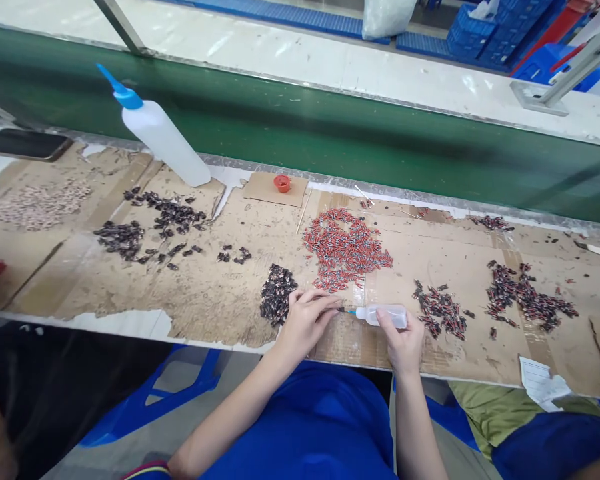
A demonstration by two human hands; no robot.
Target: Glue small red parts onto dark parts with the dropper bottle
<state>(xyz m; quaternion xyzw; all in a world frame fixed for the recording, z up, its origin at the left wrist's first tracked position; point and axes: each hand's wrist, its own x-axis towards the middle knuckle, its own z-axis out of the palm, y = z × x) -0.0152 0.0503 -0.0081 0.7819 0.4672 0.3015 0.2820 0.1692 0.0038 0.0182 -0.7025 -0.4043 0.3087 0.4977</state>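
Note:
My right hand (405,343) is wrapped round a small translucent squeeze bottle (369,315), which lies nearly level with its thin blue tip pointing left. The tip meets a small dark part (341,309) pinched between the thumb and finger of my left hand (307,320); the part's details are too small to make out. Beside my left hand is a pile of black parts (277,293). Just beyond both hands spreads a heap of small red and silver parts (347,247). Right of my right hand lies a pile of black and red pieces (443,310).
Cardboard (220,293) covers the bench. A large white bottle with a blue nozzle (165,140) stands at back left, near more black parts (173,213). A red cap (282,183) sits behind. Further right are black-red piles (525,293). A green conveyor belt (290,133) runs behind. People sit either side.

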